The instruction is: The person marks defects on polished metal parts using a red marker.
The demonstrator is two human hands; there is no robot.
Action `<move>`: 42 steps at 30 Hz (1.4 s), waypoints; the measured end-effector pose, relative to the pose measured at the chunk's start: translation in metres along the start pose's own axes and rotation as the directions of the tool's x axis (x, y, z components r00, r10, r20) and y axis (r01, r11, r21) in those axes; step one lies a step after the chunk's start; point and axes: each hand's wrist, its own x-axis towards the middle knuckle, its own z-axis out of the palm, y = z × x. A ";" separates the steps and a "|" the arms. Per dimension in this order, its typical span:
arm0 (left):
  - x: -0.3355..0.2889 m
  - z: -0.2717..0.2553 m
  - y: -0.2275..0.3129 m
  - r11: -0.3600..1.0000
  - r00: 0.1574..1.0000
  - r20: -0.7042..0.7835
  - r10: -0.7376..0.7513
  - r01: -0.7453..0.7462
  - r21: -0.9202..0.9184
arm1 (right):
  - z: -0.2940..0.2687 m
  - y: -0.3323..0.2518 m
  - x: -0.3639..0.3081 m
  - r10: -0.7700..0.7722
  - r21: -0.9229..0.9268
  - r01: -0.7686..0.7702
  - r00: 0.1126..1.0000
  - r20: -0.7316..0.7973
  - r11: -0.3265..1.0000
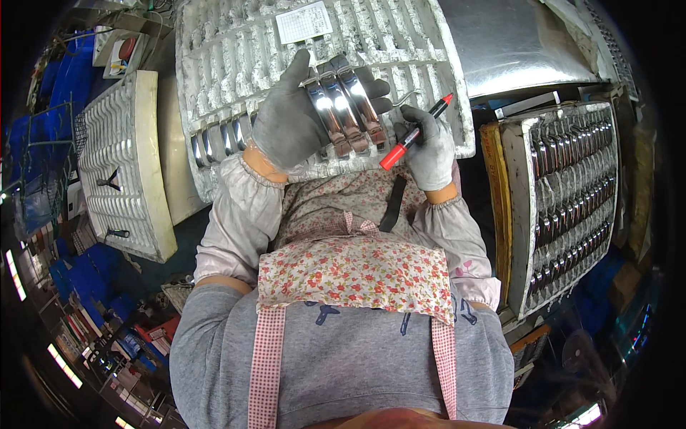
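Over a white ridged foam tray (221,71), my left hand (289,121), in a grey glove, is closed around three shiny curved metal handles (344,107). They lie side by side across its fingers, mirror faces up. Close by on the right, my gloved right hand (432,154) grips a red and black marker pen (395,154), slanted with one red end low and the other up to the right. A thin hooked metal piece (407,98) shows just above that hand. More shiny handles (225,137) sit in the tray's slots beside my left wrist.
A gridded paper card (304,23) lies at the tray's far side. Upright to the right stands a foam tray (572,200) filled with rows of shiny handles. Another white foam tray (118,168) leans at the left. A metal sheet surface (522,46) lies back right.
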 end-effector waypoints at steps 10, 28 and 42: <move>-0.002 0.008 0.000 0.992 0.999 0.047 0.000 -0.006 0.125 | -0.023 -0.033 0.009 0.034 0.576 0.060 0.988 -0.152 0.816; -0.002 -0.017 0.012 0.553 0.935 0.198 0.294 -0.335 0.763 | -0.034 -0.076 0.022 -0.067 0.770 -0.554 0.823 0.564 -0.316; 0.004 -0.019 0.011 0.981 0.995 0.078 0.062 -0.046 -0.188 | -0.035 -0.094 0.022 -0.130 0.692 -0.566 0.807 0.576 -0.448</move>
